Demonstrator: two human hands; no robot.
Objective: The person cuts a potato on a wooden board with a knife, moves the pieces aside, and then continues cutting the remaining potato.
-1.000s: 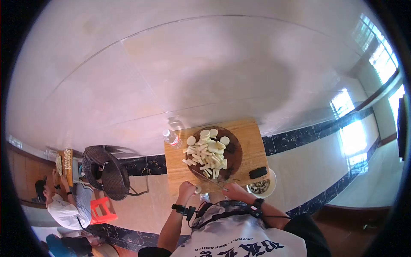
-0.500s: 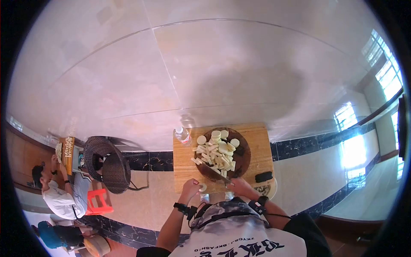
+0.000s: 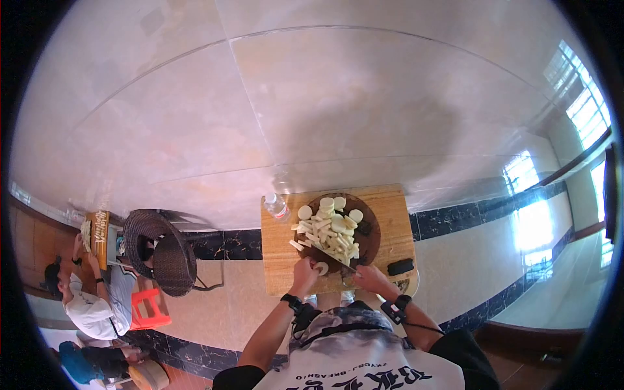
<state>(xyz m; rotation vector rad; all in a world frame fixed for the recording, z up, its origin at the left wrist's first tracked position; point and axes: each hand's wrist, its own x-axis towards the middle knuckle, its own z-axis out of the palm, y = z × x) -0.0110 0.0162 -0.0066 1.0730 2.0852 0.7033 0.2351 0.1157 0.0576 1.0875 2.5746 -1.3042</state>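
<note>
My right hand (image 3: 370, 277) is wrapped round the handle of a knife (image 3: 335, 258), whose blade slants up and left across the front of the round dark chopping board (image 3: 370, 244). At the board's front edge, my left hand (image 3: 304, 277) pinches a pale round slice (image 3: 320, 268), close beside the blade. Beyond the knife lies a heap of pale cut sticks (image 3: 328, 237), with several thick round slices (image 3: 327, 205) along the back of the board. The board rests on a small wooden table (image 3: 276, 250).
A clear plastic bottle (image 3: 277, 207) stands at the table's back left; a black case (image 3: 400, 266) lies front right. The tiled wall (image 3: 344, 130) rises behind. Left are a wicker chair (image 3: 174, 263), a red stool (image 3: 148, 309) and a seated person (image 3: 94, 305) handling pale pieces.
My left hand has moved right and up with the slice, from the table's front edge to the board. My right hand and the knife have shifted slightly right.
</note>
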